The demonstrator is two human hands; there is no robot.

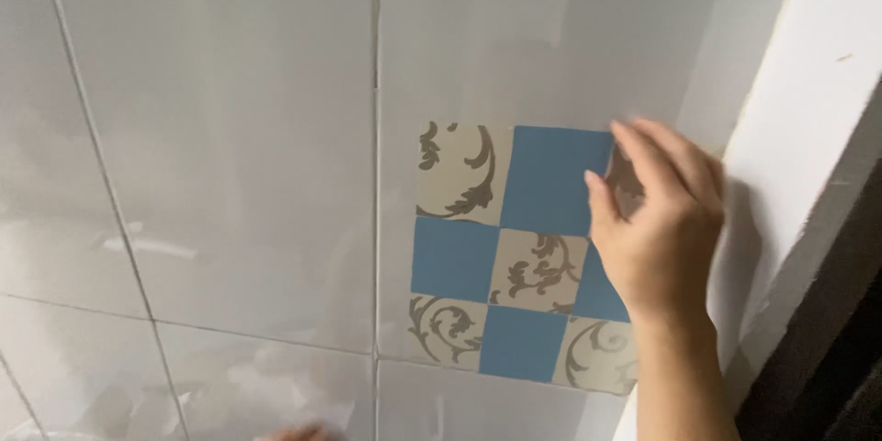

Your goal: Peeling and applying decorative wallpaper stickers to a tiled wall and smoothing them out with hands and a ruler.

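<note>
Pressing the patterned sheet onto the wall

Right hand (657, 230) lies flat on the blue-and-beige patterned sheet (514, 248), fingers (643, 161) released, gripping nothing. Best to smooth outward against the glossy white tiles (220, 129). Left hand (303, 434) barely shows, can't tell its state

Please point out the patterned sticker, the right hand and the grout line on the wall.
patterned sticker (455, 259), head view, on a blue square.
right hand (663, 230), head view, on its back.
grout line (375, 175), head view, on the vertical joint.
</note>
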